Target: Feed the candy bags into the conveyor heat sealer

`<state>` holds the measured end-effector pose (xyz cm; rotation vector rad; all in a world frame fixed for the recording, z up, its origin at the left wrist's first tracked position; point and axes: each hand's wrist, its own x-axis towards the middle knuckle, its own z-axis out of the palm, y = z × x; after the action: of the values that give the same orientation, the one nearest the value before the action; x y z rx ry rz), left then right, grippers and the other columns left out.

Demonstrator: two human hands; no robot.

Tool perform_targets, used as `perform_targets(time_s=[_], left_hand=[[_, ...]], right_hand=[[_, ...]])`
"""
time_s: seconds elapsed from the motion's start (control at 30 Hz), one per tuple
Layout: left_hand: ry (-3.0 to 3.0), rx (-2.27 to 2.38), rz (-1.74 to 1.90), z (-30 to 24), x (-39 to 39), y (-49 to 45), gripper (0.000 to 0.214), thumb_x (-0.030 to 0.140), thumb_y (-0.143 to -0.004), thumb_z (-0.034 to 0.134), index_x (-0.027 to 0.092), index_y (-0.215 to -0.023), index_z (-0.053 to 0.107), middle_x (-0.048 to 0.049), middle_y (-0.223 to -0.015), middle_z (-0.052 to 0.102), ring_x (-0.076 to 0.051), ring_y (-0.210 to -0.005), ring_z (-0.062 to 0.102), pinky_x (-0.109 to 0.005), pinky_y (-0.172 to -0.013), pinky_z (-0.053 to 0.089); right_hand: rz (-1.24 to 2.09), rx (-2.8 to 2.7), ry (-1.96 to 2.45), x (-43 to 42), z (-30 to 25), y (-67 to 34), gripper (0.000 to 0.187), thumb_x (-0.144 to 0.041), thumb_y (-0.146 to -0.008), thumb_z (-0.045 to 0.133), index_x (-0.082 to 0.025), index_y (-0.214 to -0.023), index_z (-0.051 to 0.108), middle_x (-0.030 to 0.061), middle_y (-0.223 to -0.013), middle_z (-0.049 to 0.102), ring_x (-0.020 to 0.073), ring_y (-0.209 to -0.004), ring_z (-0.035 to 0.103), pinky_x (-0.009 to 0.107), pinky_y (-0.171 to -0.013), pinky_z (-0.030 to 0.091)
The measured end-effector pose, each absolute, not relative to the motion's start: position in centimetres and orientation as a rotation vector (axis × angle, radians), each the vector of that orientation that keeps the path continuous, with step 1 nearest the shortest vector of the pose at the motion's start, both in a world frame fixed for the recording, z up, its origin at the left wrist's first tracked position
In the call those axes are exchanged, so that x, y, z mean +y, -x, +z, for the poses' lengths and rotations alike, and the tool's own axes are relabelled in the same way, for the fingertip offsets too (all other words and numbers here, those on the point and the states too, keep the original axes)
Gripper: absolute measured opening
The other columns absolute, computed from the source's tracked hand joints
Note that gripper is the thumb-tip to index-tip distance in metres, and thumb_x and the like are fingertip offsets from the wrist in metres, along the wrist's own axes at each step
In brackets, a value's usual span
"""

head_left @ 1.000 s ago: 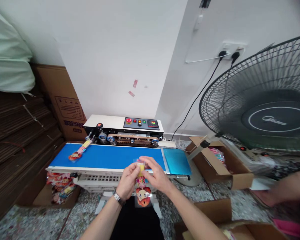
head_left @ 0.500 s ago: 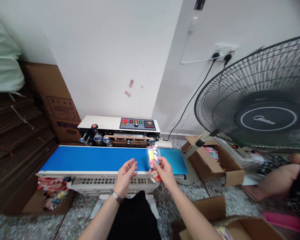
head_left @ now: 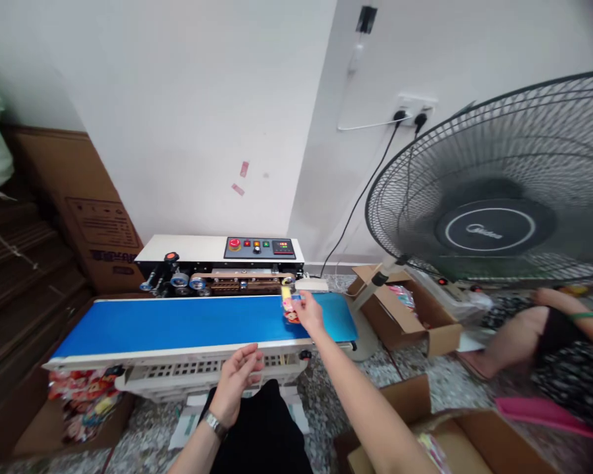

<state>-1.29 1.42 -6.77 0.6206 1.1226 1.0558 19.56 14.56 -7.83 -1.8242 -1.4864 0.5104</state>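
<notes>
Between the thumb and fingers of my right hand (head_left: 310, 312) is a small clear plastic packet (head_left: 289, 307) with yellow, pink and red contents. The hand holds it over the right part of the blue conveyor belt (head_left: 178, 322), its top edge close to the rollers of the band sealing machine (head_left: 217, 263). Whether the packet touches the belt, I cannot tell. My left hand (head_left: 238, 375) hangs in front of the belt's near edge, fingers loosely apart and nothing in them. A watch is on that wrist.
A large fan (head_left: 484, 197) stands at the right. An open carton (head_left: 400, 316) with packets sits behind its pole, another carton (head_left: 474, 441) at lower right. Colourful packets (head_left: 86, 401) fill a box below the belt's left end. A person's leg (head_left: 508, 336) shows at far right.
My right hand has carried the packet forward, from the belt's near edge to the sealer's rollers. My left hand has drawn back slightly toward me. The view has shifted a little right.
</notes>
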Motion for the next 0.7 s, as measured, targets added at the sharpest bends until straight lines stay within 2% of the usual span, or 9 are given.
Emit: perform_targets(time_s=[0.13,0.3,0.53,0.7], left_hand=[[-0.682,1.16,0.973,-7.3,0.6,1.4,0.046,0.041,-0.061,0.072,0.016,-0.099,0.062,-0.0127,-0.101,0.067,-0.02,-0.081,0.064,-0.03,-0.068,0.049],[-0.785,1.172,0.924,-7.3,0.1,1.5,0.051,0.041,-0.057,0.075,0.014,-0.098,0.062,-0.0125,-0.1,0.067,-0.022,-0.084,0.064,-0.03,-0.07,0.05],[-0.793,1.164,0.912,-6.1,-0.7,1.7,0.045,0.027,-0.053,0.078,0.014,-0.094,0.062,-0.007,-0.09,0.068,-0.018,-0.074,0.065,-0.029,-0.068,0.053],[-0.758,1.152,0.884,-6.8,-0.4,1.7,0.032,0.019,-0.057,0.073,0.017,-0.087,0.063,-0.0011,-0.083,0.07,-0.015,-0.075,0.065,-0.023,-0.068,0.054]], right_hand=[[0.508,-1.698,1.719,12.3,-6.3,-17.8,0.042,-0.023,-0.077,0.053,-0.017,-0.118,0.048,0.0096,-0.102,0.061,0.0175,-0.08,0.059,0.032,-0.074,0.047],[0.508,-1.962,1.479,5.3,-4.2,-18.2,0.044,-0.024,-0.08,0.052,-0.022,-0.123,0.045,0.0062,-0.104,0.06,0.017,-0.087,0.058,0.03,-0.079,0.046],[0.567,-1.975,1.711,-10.4,-4.5,-24.3,0.031,-0.026,-0.08,0.051,-0.024,-0.11,0.056,0.0027,-0.092,0.065,0.0156,-0.081,0.06,0.025,-0.074,0.046],[0.552,-1.649,2.085,-22.7,-6.3,-32.9,0.023,-0.023,-0.081,0.045,-0.022,-0.097,0.062,0.0039,-0.092,0.067,0.0177,-0.084,0.061,0.028,-0.076,0.045]])
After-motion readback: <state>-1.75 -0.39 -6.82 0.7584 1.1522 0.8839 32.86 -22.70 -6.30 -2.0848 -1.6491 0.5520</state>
